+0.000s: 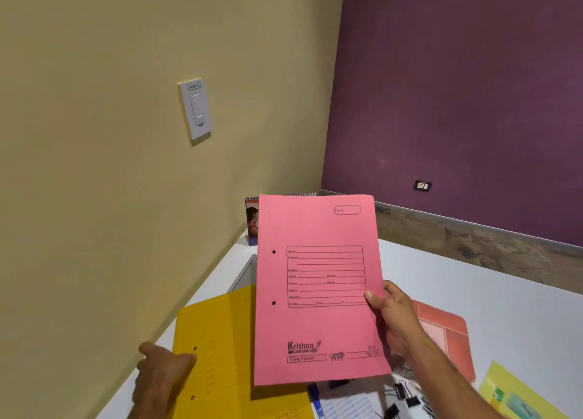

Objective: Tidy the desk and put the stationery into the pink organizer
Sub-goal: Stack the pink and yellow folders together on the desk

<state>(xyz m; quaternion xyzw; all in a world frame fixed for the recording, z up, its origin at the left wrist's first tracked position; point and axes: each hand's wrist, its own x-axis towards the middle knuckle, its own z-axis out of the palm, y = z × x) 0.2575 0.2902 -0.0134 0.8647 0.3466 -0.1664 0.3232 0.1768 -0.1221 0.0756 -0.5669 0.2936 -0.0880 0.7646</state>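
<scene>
My right hand grips the right edge of a pink "Krishna" file folder and holds it upright above the white desk, thumb on its front. My left hand holds the left edge of a yellow file folder lying partly under the pink one. A salmon-pink compartmented organizer tray lies on the desk behind my right hand, mostly hidden. Black binder clips and a blue pen lie below the pink folder.
A spiral desk calendar stands in the far corner. A grey flat item lies by the beige wall. A yellow-green plastic sleeve sits at the lower right. A printed sheet lies near the clips. The purple wall holds a socket.
</scene>
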